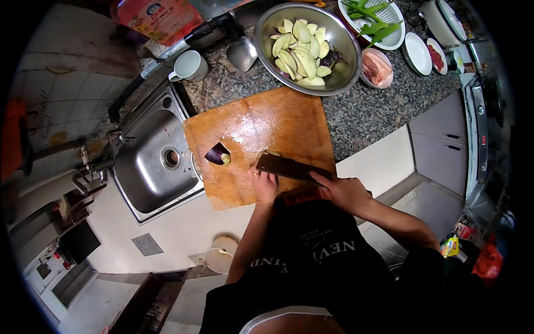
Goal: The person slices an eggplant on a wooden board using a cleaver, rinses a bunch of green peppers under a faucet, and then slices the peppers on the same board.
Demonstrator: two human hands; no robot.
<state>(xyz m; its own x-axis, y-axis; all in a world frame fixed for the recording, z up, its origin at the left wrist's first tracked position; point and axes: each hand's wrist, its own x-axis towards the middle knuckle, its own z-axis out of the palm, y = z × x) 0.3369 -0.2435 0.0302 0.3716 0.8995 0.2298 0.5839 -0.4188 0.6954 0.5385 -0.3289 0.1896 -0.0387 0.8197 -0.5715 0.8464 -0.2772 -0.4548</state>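
A brown wooden cutting board (pixel 300 119) lies on the counter, its left edge over the sink. My right hand (pixel 347 195) grips the handle of a dark, wide-bladed cleaver (pixel 289 167), which points left across the board's near part. At the blade's near side my left hand (pixel 263 186) has its fingers curled together; the blade hides what they hold, if anything. A small pale slice (pixel 272 152) shows just beyond the blade. Left of it rests a purple eggplant end (pixel 217 154) with its stem. Cut eggplant pieces (pixel 303 51) fill part of a large steel bowl (pixel 350 72) beyond the board.
At left is a steel sink (pixel 142 183); a white mug (pixel 189 65) and a metal ladle (pixel 242 54) stand behind the board. Far right are a white colander (pixel 396 39) with green peppers, a bowl of pale meat (pixel 377 68), and a white dish (pixel 417 54).
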